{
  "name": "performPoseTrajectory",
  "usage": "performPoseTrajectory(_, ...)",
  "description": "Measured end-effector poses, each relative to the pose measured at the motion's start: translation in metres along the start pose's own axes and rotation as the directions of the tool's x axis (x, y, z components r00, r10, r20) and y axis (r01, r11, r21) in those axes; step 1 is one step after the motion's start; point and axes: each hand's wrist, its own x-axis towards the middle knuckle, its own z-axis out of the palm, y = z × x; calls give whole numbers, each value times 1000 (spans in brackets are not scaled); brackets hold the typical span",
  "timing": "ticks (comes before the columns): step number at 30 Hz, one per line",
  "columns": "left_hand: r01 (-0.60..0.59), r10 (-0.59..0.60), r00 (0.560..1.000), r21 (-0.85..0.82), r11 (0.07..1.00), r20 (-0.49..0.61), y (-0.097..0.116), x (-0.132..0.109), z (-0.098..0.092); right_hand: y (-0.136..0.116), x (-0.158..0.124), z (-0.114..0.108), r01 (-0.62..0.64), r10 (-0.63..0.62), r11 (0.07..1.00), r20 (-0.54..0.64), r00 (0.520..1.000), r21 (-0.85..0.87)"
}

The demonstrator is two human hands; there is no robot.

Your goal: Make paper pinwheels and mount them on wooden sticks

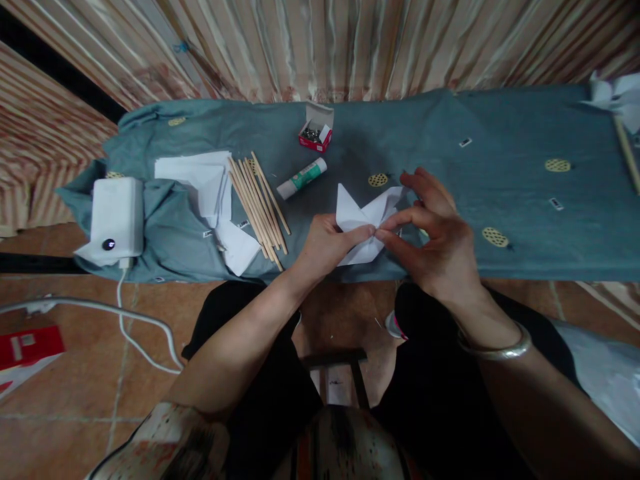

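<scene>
A folded white paper shape (357, 215) with pointed flaps lies at the near edge of a low table covered in blue-grey cloth (500, 200). My left hand (327, 245) is closed on the paper's middle from the left. From the right, my right hand (435, 233) pinches the same spot with thumb and forefinger, its other fingers spread above the cloth. A silver bangle (500, 348) sits on my right wrist.
Several wooden sticks (257, 200), loose white paper sheets (200, 183), a glue stick (301, 178) and a small open red box (315, 128) lie left of the paper. A white device (116, 215) with a cable sits at the table's left end. More white paper (615, 97) lies far right.
</scene>
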Motion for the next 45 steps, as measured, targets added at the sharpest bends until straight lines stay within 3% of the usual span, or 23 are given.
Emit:
performPoseTrajectory(17,10,-10,998,-2,1000,-55,-2,2,2,1,1,1,20,-20,1000,-13,1000,7)
performPoseTrajectory(22,44,-53,993,-88,995,-101,-2,6,3,-2,1,-1,-111,120,989,-100,988,93)
performPoseTrajectory(24,51,-64,992,-123,991,-108,-1,7,2,0,1,2,-204,241,951,-144,960,233)
performPoseTrajectory(26,51,-68,992,-156,986,-103,0,7,2,4,2,5,-310,383,857,-106,918,412)
performPoseTrajectory(30,36,-49,995,-160,986,-81,-2,7,1,5,6,12,-561,613,513,180,769,649)
performPoseTrajectory(33,19,-28,997,-115,993,-78,-4,7,1,1,9,14,-631,645,349,310,698,693)
performPoseTrajectory(39,-13,11,996,-15,1000,-87,-6,6,0,2,11,19,-619,591,391,329,736,681)
performPoseTrajectory(45,-96,104,990,93,991,-92,-4,6,-2,0,14,27,-622,639,409,277,718,668)
